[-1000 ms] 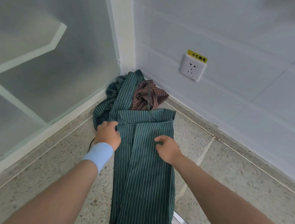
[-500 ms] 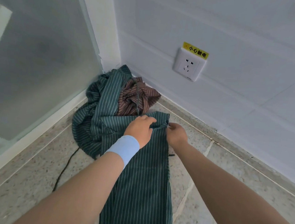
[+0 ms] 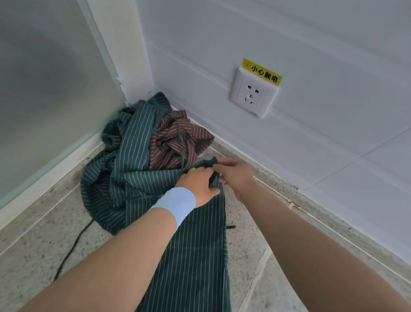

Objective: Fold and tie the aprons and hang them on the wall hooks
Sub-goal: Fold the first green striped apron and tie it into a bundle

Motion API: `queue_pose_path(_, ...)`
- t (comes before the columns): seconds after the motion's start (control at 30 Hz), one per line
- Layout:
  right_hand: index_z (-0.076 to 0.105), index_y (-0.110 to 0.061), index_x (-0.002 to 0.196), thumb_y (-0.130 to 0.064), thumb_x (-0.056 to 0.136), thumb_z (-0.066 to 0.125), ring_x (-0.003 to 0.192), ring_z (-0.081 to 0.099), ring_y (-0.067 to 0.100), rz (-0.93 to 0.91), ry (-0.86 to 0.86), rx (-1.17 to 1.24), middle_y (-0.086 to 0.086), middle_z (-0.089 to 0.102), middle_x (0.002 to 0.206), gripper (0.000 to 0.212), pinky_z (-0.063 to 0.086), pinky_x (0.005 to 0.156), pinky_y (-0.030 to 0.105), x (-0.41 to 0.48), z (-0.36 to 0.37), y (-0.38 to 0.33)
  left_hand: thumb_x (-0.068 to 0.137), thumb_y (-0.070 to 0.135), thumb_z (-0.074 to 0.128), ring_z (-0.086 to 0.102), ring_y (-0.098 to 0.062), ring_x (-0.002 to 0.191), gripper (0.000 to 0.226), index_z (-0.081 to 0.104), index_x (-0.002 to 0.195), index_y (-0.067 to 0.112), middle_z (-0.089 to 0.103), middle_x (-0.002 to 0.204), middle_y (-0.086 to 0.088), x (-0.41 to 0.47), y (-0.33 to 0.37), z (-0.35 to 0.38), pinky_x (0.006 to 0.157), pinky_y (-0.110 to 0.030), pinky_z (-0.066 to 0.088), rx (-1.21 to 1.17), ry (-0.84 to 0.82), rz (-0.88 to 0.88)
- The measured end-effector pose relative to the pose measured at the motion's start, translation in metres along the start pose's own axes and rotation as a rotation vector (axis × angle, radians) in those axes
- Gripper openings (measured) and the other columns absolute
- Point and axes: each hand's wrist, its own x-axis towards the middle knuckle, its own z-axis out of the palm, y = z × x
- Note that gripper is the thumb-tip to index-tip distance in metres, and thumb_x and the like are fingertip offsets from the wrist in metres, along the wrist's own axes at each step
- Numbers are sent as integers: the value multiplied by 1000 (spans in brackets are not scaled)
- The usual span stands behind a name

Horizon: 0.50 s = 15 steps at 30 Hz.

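Note:
A dark green pinstriped apron (image 3: 196,254) lies folded lengthwise on the speckled floor, running toward me. My left hand (image 3: 198,181), with a pale blue wristband, grips the apron's far top corner. My right hand (image 3: 235,174) pinches the same corner from the right, fingers touching the cloth edge. Behind them, a crumpled brown striped apron (image 3: 178,141) and another green striped apron (image 3: 125,149) are heaped in the room's corner. A thin dark apron tie (image 3: 74,246) trails over the floor at the left.
A white wall socket (image 3: 253,95) with a yellow warning label sits low on the tiled wall to the right. A frosted glass panel (image 3: 32,78) with a white frame closes the left side. No wall hooks are in view.
Both hands moved from the apron's middle up to its far top right corner and came together there. The view shifted closer to the corner heap.

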Motion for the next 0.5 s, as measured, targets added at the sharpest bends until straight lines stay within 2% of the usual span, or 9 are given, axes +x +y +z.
queue_pose_path(0.07, 77, -14, 100, -11, 89, 69, 58, 60, 13, -43, -71, 83, 4, 75, 90, 15, 45, 48, 21, -6, 0, -5, 91, 40, 61, 60, -24, 106, 33, 59, 116, 19, 63, 111, -1, 5, 3, -2, 85, -39, 52, -238, 76, -96)
queue_pose_path(0.1, 78, -15, 100, -8, 90, 64, 63, 61, 13, -63, -49, 110, 2, 76, 97, 18, 44, 49, 20, -6, -2, -4, 92, 36, 63, 63, -24, 103, 28, 61, 114, 19, 65, 110, -1, 7, 4, -4, 84, -36, 52, -335, 115, -148)
queue_pose_path(0.2, 70, -20, 111, 1, 90, 53, 74, 61, 8, -109, 64, 86, 0, 70, 116, 34, 47, 57, 15, -6, -10, 11, 96, 19, 60, 61, -24, 112, 38, 57, 133, 16, 61, 130, -4, 11, 6, -11, 90, -30, 48, -412, 96, -228)
queue_pose_path(0.27, 59, -17, 131, -10, 90, 64, 86, 62, 7, -102, -55, -54, 1, 62, 128, 42, 48, 73, 15, -9, -9, 25, 96, 10, 54, 61, -23, 106, 41, 54, 136, 18, 58, 133, -5, 11, 9, -15, 84, -28, 48, -460, 60, -225)
queue_pose_path(0.33, 55, -16, 140, -23, 89, 71, 96, 61, 11, -96, -159, -226, 2, 62, 131, 54, 47, 85, 22, -10, -4, 37, 92, 9, 50, 61, -20, 94, 42, 56, 131, 23, 58, 126, -2, 13, 11, -19, 75, -29, 49, -501, 45, -240)
queue_pose_path(0.37, 56, -18, 139, -23, 90, 70, 91, 61, 11, -120, -163, -285, 2, 63, 129, 51, 48, 82, 22, -10, -2, 40, 91, 15, 50, 61, -19, 87, 36, 58, 125, 25, 61, 119, 0, 14, 12, -21, 71, -30, 48, -510, 47, -254)
queue_pose_path(0.43, 57, -22, 138, -18, 94, 64, 72, 59, 8, -207, -144, -363, -1, 63, 120, 46, 47, 62, 14, -11, 1, 41, 89, 34, 53, 57, -17, 70, 16, 62, 96, 23, 63, 89, 3, 17, 14, -27, 62, -30, 44, -472, 71, -287)
queue_pose_path(0.47, 55, -25, 139, -16, 95, 62, 68, 57, 6, -248, -136, -403, -1, 62, 118, 46, 43, 53, 12, -13, 1, 41, 88, 43, 54, 52, -17, 60, 25, 58, 81, 20, 57, 72, 4, 19, 15, -30, 57, -29, 40, -403, 97, -277)
queue_pose_path(0.5, 54, -27, 141, -14, 95, 60, 66, 55, 4, -287, -126, -439, -1, 62, 118, 47, 40, 50, 11, -14, 2, 41, 87, 49, 55, 50, -18, 56, 33, 54, 74, 18, 52, 65, 3, 20, 17, -34, 54, -29, 39, -297, 116, -263)
